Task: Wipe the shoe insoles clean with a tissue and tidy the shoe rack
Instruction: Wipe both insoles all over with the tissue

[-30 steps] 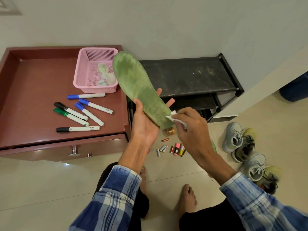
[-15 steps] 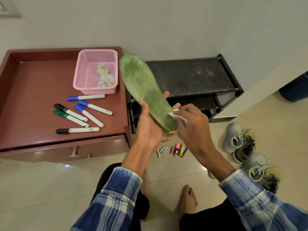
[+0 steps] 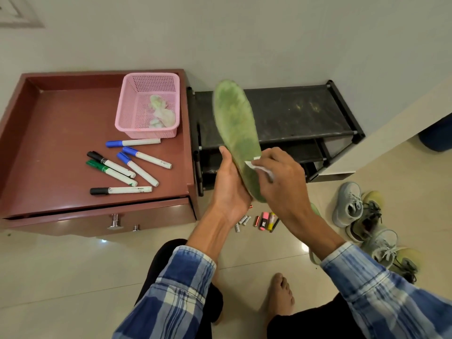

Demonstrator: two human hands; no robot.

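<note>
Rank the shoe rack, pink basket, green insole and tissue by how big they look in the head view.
1. Shoe rack.
2. Green insole and pink basket: look alike, insole nearer the camera, so tied.
3. Tissue, mostly under the right hand.

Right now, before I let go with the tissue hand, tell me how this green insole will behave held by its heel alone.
Probably holds its shape: the green insole stands up from the left hand without drooping, toe end unsupported; the right hand presses its tissue only low down. Likely light: it looks thin. Its matt, mottled face should not be slippery.
</note>
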